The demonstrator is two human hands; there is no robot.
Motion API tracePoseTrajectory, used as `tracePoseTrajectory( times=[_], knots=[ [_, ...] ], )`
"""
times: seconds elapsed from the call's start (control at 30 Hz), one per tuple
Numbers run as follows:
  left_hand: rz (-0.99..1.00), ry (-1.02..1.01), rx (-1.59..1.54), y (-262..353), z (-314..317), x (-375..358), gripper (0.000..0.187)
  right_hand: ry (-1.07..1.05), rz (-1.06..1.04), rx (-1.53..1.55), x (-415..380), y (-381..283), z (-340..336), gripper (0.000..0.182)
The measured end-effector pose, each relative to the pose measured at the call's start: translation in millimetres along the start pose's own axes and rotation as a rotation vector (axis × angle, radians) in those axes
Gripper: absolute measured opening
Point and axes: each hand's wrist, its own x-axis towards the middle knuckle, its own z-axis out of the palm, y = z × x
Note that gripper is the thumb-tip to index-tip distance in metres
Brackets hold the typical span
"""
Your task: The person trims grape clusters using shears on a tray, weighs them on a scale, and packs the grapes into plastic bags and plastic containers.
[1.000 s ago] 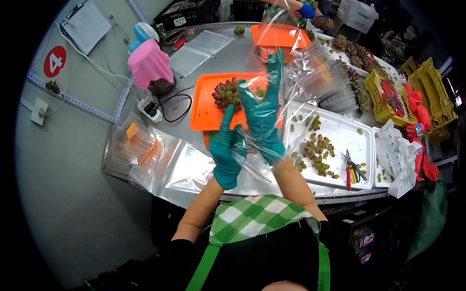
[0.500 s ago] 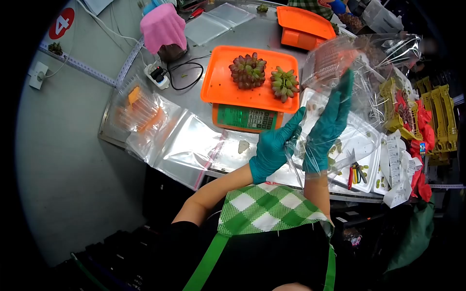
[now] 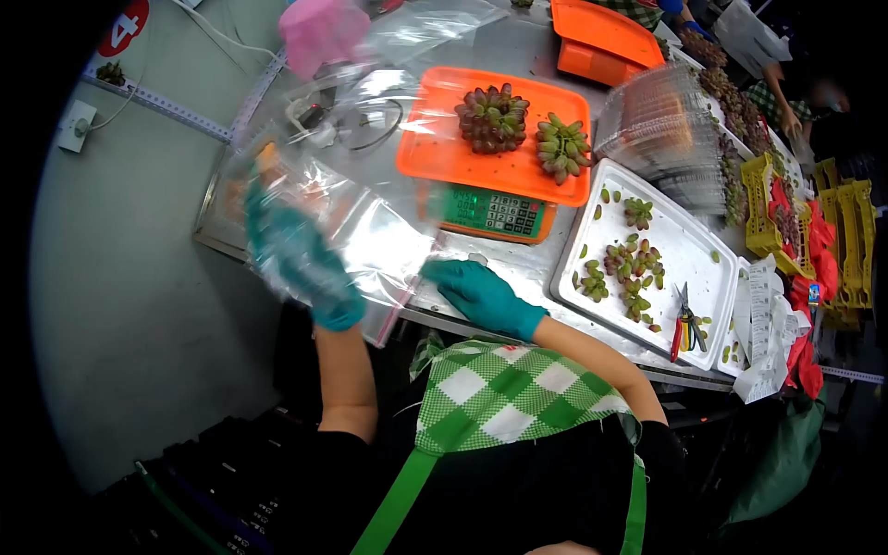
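My left hand (image 3: 310, 264), in a teal glove, is smeared by motion over the flat clear zip bags (image 3: 384, 245) at the table's left side. Loose clear film (image 3: 384, 102), apparently a bag, stretches round and above it; whether the hand is inside cannot be made out. My right hand (image 3: 486, 296), also gloved, is at the table's front edge with fingers closed at the bag's side; the film there is hard to see. Behind it, two bunches of grapes, a dark one (image 3: 492, 120) and a greener one (image 3: 562, 148), lie on the orange scale (image 3: 430, 157).
A white tray (image 3: 698, 208) on the right holds loose grapes and red-handled snips (image 3: 683, 326). Stacked clear clamshells (image 3: 652, 116) stand behind it. A second orange scale (image 3: 606, 37), yellow crates (image 3: 846, 240) and a co-worker's arm (image 3: 783, 102) are farther off.
Both hands have swung left from over the white tray, taking the clear bag along and uncovering the tray. The right hand has come out of the film. The view has shifted slightly.
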Motion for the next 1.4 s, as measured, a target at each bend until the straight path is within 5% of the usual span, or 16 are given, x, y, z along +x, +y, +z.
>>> tracePoseTrajectory(
  times=[0.1,0.17,0.27,0.3,0.57,0.83,1.0,1.2,1.27,1.3,1.4],
  knots=[
    [0.041,0.212,0.383,1,-52,-8,0.055,0.053,0.184,-0.147,15,34,50,0.057],
    [0.102,0.247,0.304,28,-54,-18,0.052,-0.058,0.297,-0.383,22,41,70,0.071],
    [0.186,0.290,0.185,77,-46,-20,0.048,-0.126,0.180,-0.357,19,51,97,0.073],
    [0.016,0.360,0.176,93,-43,-18,0.046,-0.144,0.181,-0.389,19,47,100,0.073],
    [0.309,0.245,0.829,77,-63,-16,0.045,-0.070,0.112,-0.341,40,44,124,0.068],
    [0.400,0.199,0.714,73,-50,-8,0.045,-0.093,0.108,-0.388,40,39,113,0.061],
    [0.062,0.265,0.325,82,-33,-7,0.045,-0.049,0.093,-0.237,30,25,83,0.049],
    [0.004,0.276,0.191,85,-13,-5,0.046,0.135,0.090,-0.081,19,17,48,0.042],
    [-0.084,0.261,0.277,66,-29,0,0.046,0.237,0.064,-0.034,12,17,36,0.041],
    [0.099,0.200,0.446,63,-27,4,0.044,0.242,0.147,0.073,13,5,15,0.039],
    [-0.077,0.029,-0.217,13,-70,23,0.036,0.340,0.326,0.169,-7,-9,-32,0.030]
  ],
)
